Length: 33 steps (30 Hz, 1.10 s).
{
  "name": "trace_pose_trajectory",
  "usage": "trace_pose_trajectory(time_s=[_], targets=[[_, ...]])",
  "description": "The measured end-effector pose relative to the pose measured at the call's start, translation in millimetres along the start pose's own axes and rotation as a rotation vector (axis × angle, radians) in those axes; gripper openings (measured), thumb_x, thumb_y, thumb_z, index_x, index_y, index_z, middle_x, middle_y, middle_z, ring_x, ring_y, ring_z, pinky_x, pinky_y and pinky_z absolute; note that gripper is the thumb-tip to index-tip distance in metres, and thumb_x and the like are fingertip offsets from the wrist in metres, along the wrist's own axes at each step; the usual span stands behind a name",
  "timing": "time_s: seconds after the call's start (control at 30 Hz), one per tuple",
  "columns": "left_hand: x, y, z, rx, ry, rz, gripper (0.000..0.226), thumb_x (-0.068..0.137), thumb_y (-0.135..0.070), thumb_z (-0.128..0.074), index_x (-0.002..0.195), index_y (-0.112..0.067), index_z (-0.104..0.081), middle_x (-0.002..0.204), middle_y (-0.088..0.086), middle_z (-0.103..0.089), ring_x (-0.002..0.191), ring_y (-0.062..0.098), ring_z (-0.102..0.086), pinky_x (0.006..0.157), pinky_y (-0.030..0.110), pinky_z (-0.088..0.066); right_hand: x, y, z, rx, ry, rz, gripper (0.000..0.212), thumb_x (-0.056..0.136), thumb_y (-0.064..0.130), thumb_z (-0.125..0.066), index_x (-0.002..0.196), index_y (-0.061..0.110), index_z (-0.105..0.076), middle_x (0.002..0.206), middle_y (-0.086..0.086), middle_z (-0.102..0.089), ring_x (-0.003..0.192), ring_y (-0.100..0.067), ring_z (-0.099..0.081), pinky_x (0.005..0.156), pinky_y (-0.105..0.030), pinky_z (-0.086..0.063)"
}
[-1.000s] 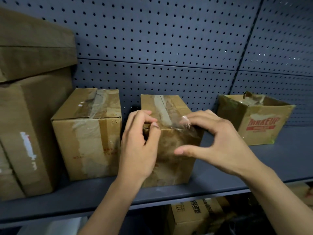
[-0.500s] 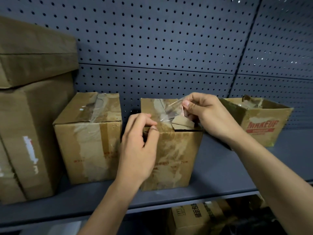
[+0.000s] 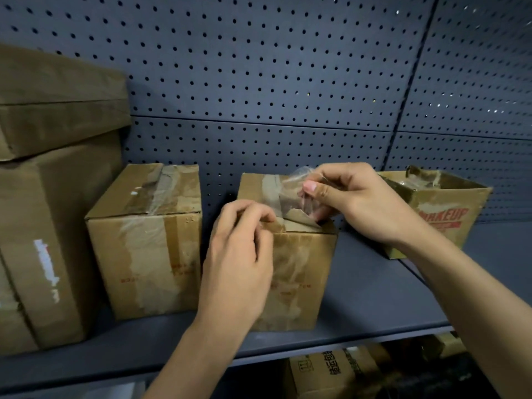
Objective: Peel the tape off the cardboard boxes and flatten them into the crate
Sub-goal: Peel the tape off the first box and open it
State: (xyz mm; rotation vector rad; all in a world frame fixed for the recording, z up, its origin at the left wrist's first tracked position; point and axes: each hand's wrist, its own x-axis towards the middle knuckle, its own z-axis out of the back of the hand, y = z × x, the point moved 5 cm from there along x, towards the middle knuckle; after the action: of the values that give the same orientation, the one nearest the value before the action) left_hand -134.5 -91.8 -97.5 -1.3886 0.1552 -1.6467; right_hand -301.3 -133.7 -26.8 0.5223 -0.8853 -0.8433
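On the grey shelf [image 3: 374, 298], two big stacked boxes [image 3: 43, 197] at the far left run out of view, and beside them stands a smaller taped box [image 3: 149, 240], closed, so its contents are hidden. Just right of it is the middle box [image 3: 299, 269]: the left hand [image 3: 239, 263] curls its fingers over the front top edge, while the right hand [image 3: 354, 203] pinches crumpled clear tape [image 3: 296, 185] lifted off the lid, one flap slightly raised but the inside unseen. Further right, the open box [image 3: 449, 208] with red print is partly covered by the right wrist and holds something pale and unclear, and a lower box [image 3: 325, 372] under the shelf is cut off at the bottom.
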Motion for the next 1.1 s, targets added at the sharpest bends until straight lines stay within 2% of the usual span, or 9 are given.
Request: trace_pose_trajectory(time_s=[0.1, 0.17, 0.27, 0.37, 0.57, 0.7, 0.87, 0.97, 1.1], targets=[[6, 2, 6, -0.018, -0.016, 0.067, 0.026, 0.092, -0.023, -0.035, 0.091, -0.031, -0.060, 0.110, -0.017, -0.050, 0.104, -0.007, -0.047, 0.081, 0.000, -0.030, 3, 6, -5, 0.090, 0.071, -0.081, 0.021, 0.101, 0.011, -0.053, 0.085, 0.004, -0.065, 0.070, 0.000, -0.070, 0.063, -0.015, -0.071, 0.063, -0.023, -0.059], [7, 3, 7, 0.030, -0.009, 0.070, 0.026, 0.092, -0.024, -0.036, 0.093, -0.031, -0.061, 0.115, -0.017, -0.047, 0.102, -0.004, -0.045, 0.082, 0.001, -0.029, 4, 9, -8, 0.113, 0.098, -0.108, 0.021, 0.102, 0.011, -0.053, 0.085, 0.006, -0.066, 0.068, -0.001, -0.070, 0.063, -0.015, -0.072, 0.060, -0.021, -0.058], [5, 0, 7, 0.025, 0.024, 0.080, 0.017, 0.089, -0.044, -0.044, 0.093, -0.036, -0.058, 0.117, -0.018, -0.045, 0.111, 0.003, -0.044, 0.093, 0.018, -0.035, 5, 13, -13, 0.156, 0.139, -0.142, 0.020, 0.100, 0.011, -0.056, 0.085, 0.003, -0.067, 0.066, -0.003, -0.070, 0.064, -0.017, -0.074, 0.058, -0.020, -0.056], [1, -1, 9, 0.032, 0.059, 0.054, 0.037, 0.076, -0.067, -0.048, 0.094, -0.035, -0.052, 0.115, -0.016, -0.043, 0.117, 0.013, -0.045, 0.097, 0.032, -0.037, 7, 15, -18, 0.204, 0.173, -0.170, 0.019, 0.098, 0.010, -0.060, 0.088, -0.004, -0.068, 0.066, -0.005, -0.067, 0.063, -0.018, -0.074, 0.055, -0.020, -0.056], [3, 0, 9, 0.107, 0.090, 0.125, 0.066, 0.051, -0.091, -0.054, 0.091, -0.040, -0.044, 0.108, -0.021, -0.034, 0.115, 0.008, -0.037, 0.090, 0.029, -0.033, 12, 15, -23, 0.243, 0.166, -0.146, 0.020, 0.098, 0.011, -0.062, 0.081, 0.012, -0.072, 0.063, -0.002, -0.066, 0.061, -0.012, -0.072, 0.054, -0.018, -0.054], [4, -4, 3, 0.134, 0.072, 0.193, 0.060, 0.050, -0.086, -0.052, 0.087, -0.039, -0.041, 0.104, -0.022, -0.029, 0.111, 0.008, -0.030, 0.086, 0.032, -0.031, 13, 13, -25, 0.208, 0.155, -0.093, 0.021, 0.097, 0.015, -0.063, 0.081, 0.017, -0.075, 0.064, -0.005, -0.069, 0.060, -0.010, -0.068, 0.057, -0.022, -0.055], [3, -6, -1, 0.109, 0.094, 0.238, 0.055, 0.051, -0.078, -0.048, 0.088, -0.038, -0.040, 0.104, -0.019, -0.027, 0.109, 0.008, -0.025, 0.088, 0.033, -0.029, 16, -1, -23, 0.423, 0.099, -0.149, 0.025, 0.098, 0.007, -0.059, 0.078, 0.010, -0.073, 0.066, -0.006, -0.063, 0.054, -0.011, -0.060, 0.051, -0.024, -0.054], [3, -6, -1, 0.120, 0.115, 0.236, 0.055, 0.052, -0.078, -0.046, 0.090, -0.039, -0.039, 0.104, -0.017, -0.027, 0.104, 0.009, -0.024, 0.088, 0.033, -0.030, 22, -13, -19, 0.454, -0.016, -0.197, 0.035, 0.099, 0.008, -0.056, 0.068, 0.014, -0.070, 0.063, -0.004, -0.059, 0.052, -0.009, -0.053, 0.047, -0.020, -0.048], [5, -4, -1, 0.131, 0.132, 0.247, 0.055, 0.051, -0.079, -0.046, 0.090, -0.040, -0.039, 0.102, -0.016, -0.027, 0.101, 0.012, -0.025, 0.085, 0.033, -0.029, 34, -25, -15, 0.414, -0.179, -0.211, 0.032, 0.099, 0.008, -0.055, 0.070, 0.010, -0.067, 0.061, -0.002, -0.056, 0.057, -0.009, -0.049, 0.055, -0.018, -0.042]])
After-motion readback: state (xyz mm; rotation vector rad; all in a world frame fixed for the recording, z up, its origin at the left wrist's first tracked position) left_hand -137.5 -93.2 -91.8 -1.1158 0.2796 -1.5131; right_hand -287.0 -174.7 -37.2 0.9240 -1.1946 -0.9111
